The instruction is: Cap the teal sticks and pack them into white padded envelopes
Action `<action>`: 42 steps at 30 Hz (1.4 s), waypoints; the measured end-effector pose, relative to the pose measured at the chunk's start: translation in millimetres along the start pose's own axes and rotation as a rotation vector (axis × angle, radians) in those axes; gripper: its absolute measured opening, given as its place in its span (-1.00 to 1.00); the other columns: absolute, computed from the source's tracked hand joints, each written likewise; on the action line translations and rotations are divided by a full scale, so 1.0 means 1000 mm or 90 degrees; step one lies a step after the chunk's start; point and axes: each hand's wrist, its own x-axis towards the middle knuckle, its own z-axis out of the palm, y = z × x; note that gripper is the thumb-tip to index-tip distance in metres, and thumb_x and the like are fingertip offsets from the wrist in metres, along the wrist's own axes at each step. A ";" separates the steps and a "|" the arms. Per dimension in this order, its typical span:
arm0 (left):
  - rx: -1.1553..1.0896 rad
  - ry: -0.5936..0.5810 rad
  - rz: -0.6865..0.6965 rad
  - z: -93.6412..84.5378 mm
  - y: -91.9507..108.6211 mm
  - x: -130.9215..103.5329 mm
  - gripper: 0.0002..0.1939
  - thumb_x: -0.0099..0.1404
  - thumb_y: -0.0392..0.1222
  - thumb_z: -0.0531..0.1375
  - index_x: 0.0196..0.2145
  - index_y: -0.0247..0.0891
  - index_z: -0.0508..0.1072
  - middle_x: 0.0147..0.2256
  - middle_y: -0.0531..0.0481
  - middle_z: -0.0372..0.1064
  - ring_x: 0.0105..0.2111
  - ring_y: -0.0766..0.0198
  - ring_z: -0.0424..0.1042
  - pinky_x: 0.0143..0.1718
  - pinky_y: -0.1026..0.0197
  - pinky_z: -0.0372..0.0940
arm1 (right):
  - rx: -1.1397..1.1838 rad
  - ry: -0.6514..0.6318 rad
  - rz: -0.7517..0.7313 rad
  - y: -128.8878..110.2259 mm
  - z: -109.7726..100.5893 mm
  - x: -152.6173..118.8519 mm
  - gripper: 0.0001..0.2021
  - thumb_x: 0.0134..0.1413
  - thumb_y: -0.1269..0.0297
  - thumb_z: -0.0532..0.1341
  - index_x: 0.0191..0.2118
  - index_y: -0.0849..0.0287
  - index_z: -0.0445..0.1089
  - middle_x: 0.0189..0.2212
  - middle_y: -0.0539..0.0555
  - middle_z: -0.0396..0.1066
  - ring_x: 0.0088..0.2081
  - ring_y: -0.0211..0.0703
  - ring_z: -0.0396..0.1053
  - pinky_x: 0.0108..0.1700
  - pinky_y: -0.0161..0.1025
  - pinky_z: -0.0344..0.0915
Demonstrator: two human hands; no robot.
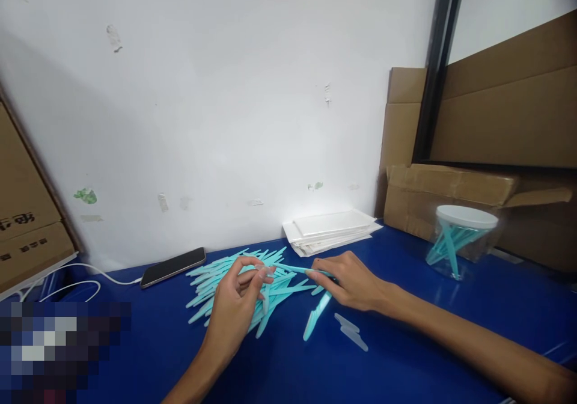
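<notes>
While the right hand holds a turquoise stick in a narrow grip, the left hand pinches a small clear piece at the stick's other end, beside a pile of similar sticks on the blue desk. Two loose clear pieces lie near the right hand.

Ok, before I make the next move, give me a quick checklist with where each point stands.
1. Stick held by the right hand: ok.
2. Clear piece held by the left hand: ok.
3. Clear piece seated on the stick's tip: cannot tell, the fingers crowd it.
4. Loose clear pieces gathered in the pile: not ok, they lie apart, nearer the camera.
5. Jar upright, lid on top: ok.
</notes>
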 end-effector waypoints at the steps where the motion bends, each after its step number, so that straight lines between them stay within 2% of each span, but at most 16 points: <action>1: -0.018 -0.009 -0.006 0.001 0.000 0.000 -0.67 0.32 0.12 0.19 -0.18 -0.18 0.30 -0.21 -0.14 0.55 -0.15 0.05 0.54 -0.38 0.23 0.35 | 0.001 -0.004 -0.005 -0.001 0.001 0.000 -0.58 0.44 0.07 -0.09 -0.31 0.15 0.38 -0.51 0.01 0.38 -0.53 -0.26 0.22 -0.41 -0.29 0.02; 4: -0.061 -0.029 -0.024 0.003 0.003 -0.001 -0.64 0.30 0.13 0.21 -0.18 -0.19 0.28 -0.22 -0.14 0.53 -0.19 0.06 0.55 -0.44 0.25 0.32 | 0.020 -0.010 -0.013 -0.001 0.004 0.000 -0.58 0.44 0.08 -0.09 -0.35 0.15 0.34 -0.53 -0.01 0.34 -0.54 -0.28 0.19 -0.42 -0.30 0.01; 12: -0.192 -0.058 -0.059 0.001 0.002 -0.001 -0.64 0.31 0.09 0.23 -0.17 -0.20 0.22 -0.18 -0.10 0.50 -0.33 0.14 0.58 -0.45 0.24 0.33 | 0.106 -0.027 -0.012 -0.003 0.005 -0.001 -0.60 0.45 0.09 -0.08 -0.36 0.15 0.31 -0.50 -0.04 0.35 -0.50 -0.30 0.24 -0.36 -0.32 0.08; 21: -0.210 -0.069 -0.054 0.001 0.005 -0.003 -0.68 0.36 0.09 0.17 -0.20 -0.17 0.18 -0.20 -0.08 0.52 -0.40 0.16 0.59 -0.45 0.24 0.33 | 0.126 -0.031 -0.007 -0.002 0.005 0.000 -0.55 0.44 0.04 -0.10 -0.37 0.16 0.33 -0.51 -0.02 0.33 -0.51 -0.28 0.22 -0.38 -0.30 0.08; 24: -0.171 -0.078 -0.063 0.002 0.007 -0.005 -0.66 0.33 0.12 0.18 -0.21 -0.17 0.20 -0.19 -0.09 0.51 -0.37 0.12 0.60 -0.51 0.27 0.31 | 0.116 -0.031 -0.010 -0.004 0.004 0.000 -0.55 0.44 0.04 -0.10 -0.39 0.15 0.32 -0.54 -0.04 0.28 -0.54 -0.29 0.16 -0.40 -0.30 0.06; 30: -0.073 -0.159 -0.056 0.007 0.002 -0.008 -0.66 0.33 0.13 0.18 -0.24 -0.21 0.29 -0.24 -0.13 0.52 -0.39 0.17 0.56 -0.60 0.33 0.24 | 0.119 -0.045 -0.035 -0.005 0.002 -0.002 -0.59 0.43 0.09 -0.07 -0.39 0.16 0.32 -0.55 -0.05 0.27 -0.54 -0.30 0.16 -0.41 -0.30 0.04; 34: 0.012 -0.160 -0.042 0.004 -0.002 -0.009 -0.66 0.32 0.14 0.19 -0.27 -0.22 0.38 -0.45 -0.01 0.46 -0.47 0.22 0.47 -0.60 0.32 0.20 | 0.111 -0.056 -0.040 -0.005 -0.002 -0.003 -0.60 0.43 0.11 -0.06 -0.38 0.16 0.34 -0.54 -0.03 0.30 -0.53 -0.28 0.16 -0.40 -0.30 0.05; 36: 0.091 -0.163 -0.028 0.004 -0.001 -0.011 -0.68 0.33 0.12 0.18 -0.24 -0.21 0.44 -0.47 0.01 0.43 -0.46 0.23 0.44 -0.57 0.30 0.21 | 0.111 -0.069 -0.044 -0.007 -0.003 -0.003 -0.60 0.42 0.10 -0.06 -0.36 0.15 0.36 -0.54 -0.03 0.31 -0.54 -0.28 0.16 -0.42 -0.30 0.04; 42: 0.310 -0.182 0.155 0.008 0.002 -0.015 -0.69 0.45 0.00 0.03 -0.09 -0.12 0.52 -0.29 -0.01 0.50 -0.43 0.26 0.41 -0.38 0.21 0.28 | 0.099 -0.076 -0.043 -0.010 -0.001 -0.002 -0.60 0.42 0.09 -0.06 -0.30 0.14 0.43 -0.52 -0.02 0.38 -0.53 -0.27 0.22 -0.41 -0.29 0.05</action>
